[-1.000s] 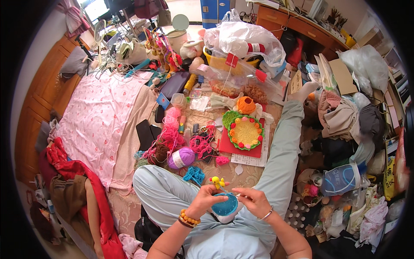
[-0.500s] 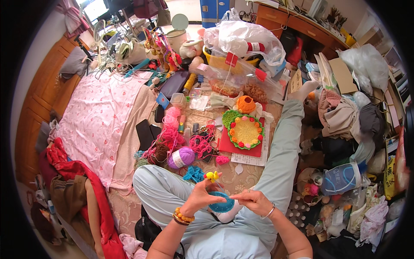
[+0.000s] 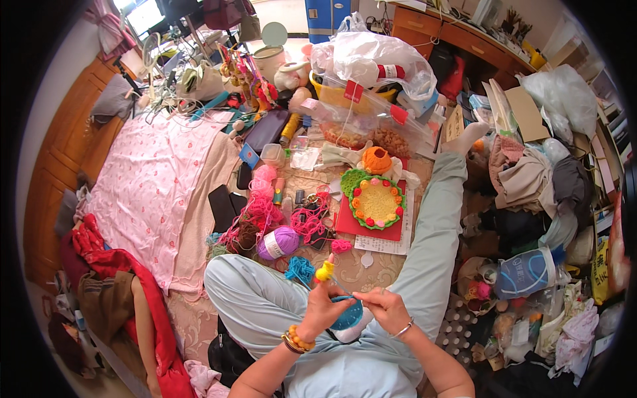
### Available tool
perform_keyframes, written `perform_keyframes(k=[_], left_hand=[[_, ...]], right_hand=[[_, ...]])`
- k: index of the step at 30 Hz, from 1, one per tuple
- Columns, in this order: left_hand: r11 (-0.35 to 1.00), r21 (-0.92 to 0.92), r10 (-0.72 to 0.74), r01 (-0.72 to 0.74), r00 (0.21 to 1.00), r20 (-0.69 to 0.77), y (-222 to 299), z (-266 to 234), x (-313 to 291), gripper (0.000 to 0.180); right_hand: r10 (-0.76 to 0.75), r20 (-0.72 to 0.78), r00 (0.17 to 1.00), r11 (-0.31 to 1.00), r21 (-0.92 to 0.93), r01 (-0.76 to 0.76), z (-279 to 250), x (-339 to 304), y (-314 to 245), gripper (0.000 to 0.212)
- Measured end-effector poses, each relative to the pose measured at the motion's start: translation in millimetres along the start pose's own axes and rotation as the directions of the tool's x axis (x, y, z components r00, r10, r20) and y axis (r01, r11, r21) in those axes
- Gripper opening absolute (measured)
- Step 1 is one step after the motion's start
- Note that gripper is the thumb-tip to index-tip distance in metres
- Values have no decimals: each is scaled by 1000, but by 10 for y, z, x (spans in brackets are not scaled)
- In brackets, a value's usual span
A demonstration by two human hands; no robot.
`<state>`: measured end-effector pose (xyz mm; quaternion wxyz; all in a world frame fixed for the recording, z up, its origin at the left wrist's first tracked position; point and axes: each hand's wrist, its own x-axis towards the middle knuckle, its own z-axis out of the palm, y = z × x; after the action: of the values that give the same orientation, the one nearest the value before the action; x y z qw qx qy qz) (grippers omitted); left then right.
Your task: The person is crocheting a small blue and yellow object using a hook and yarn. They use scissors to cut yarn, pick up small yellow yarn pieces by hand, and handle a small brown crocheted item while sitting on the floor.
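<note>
My left hand (image 3: 320, 308) is closed on a round blue crochet piece (image 3: 346, 315), held above my lap. A yellow ornament (image 3: 324, 270) sits on its raised finger, and a thin blue strand (image 3: 342, 290) runs from there toward the right hand. My right hand (image 3: 388, 310) is pinched at the piece's upper right edge, on what looks like a crochet hook mostly hidden by the fingers. A ball of blue yarn (image 3: 300, 268) lies just beyond the left hand, near a purple yarn ball (image 3: 279, 243).
My legs (image 3: 434, 225) frame the work area. Ahead lie tangled pink yarn (image 3: 262, 211), a flower-edged crochet piece (image 3: 377, 202) on a red folder (image 3: 345, 222), and dark phones (image 3: 222, 204). Bags and clothes (image 3: 531, 179) are heaped at right; a pink sheet (image 3: 152, 179) spreads at left.
Both hands have shifted slightly, the left one to the right with the blue piece, which is now tilted. The raised left finger stands more upright, and the right fingertips have moved up to the piece's edge.
</note>
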<state>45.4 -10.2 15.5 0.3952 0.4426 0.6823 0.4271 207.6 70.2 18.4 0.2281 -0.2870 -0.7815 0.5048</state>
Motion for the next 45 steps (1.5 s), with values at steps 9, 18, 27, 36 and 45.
perform_keyframes(k=[9, 18, 27, 36, 45], left_hand=[[615, -746, -258, 255, 959, 116, 74, -48, 17, 81], [557, -714, -287, 424, 905, 314, 91, -267, 41, 60], [926, 332, 162, -178, 984, 76, -32, -67, -22, 31], [661, -629, -244, 409, 910, 335, 1, -236, 56, 66], [691, -593, -201, 415, 897, 393, 115, -388, 104, 28]], right_hand=[[469, 106, 877, 739, 498, -455, 2, 6, -87, 24], [-239, 70, 968, 935, -253, 249, -288, 70, -30, 31], [490, 415, 767, 456, 628, -631, -3, 54, -24, 28], [208, -12, 978, 961, 189, -202, -39, -16, -104, 26], [-129, 123, 984, 968, -200, 152, -382, 99, -93, 32]])
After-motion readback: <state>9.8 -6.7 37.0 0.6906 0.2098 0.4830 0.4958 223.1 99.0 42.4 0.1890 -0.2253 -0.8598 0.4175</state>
